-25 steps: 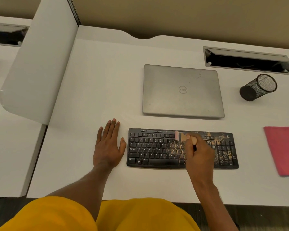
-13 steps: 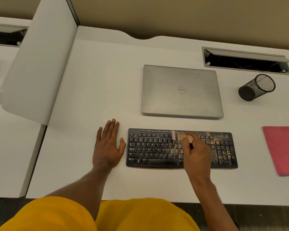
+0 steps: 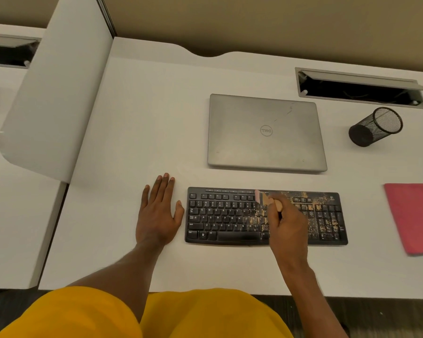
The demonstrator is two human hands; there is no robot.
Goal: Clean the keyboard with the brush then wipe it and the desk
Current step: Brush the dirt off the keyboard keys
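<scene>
A black keyboard [image 3: 230,217] lies on the white desk [image 3: 144,118] near its front edge. Tan crumbs cover its right half, while the left half looks clean. My right hand [image 3: 287,225] grips a small wooden-handled brush [image 3: 266,200] over the keyboard's middle, with the pale bristles at the top key rows. My left hand [image 3: 158,212] rests flat on the desk just left of the keyboard, fingers straight. A pink cloth [image 3: 414,215] lies at the desk's right edge.
A closed silver laptop [image 3: 266,132] sits behind the keyboard. A black mesh pen cup [image 3: 375,126] stands at the back right, below an open cable tray [image 3: 359,90]. A white divider panel [image 3: 59,93] borders the desk on the left.
My right hand has shifted the brush slightly left along the keyboard's top rows. The left hand has stayed flat in the same place.
</scene>
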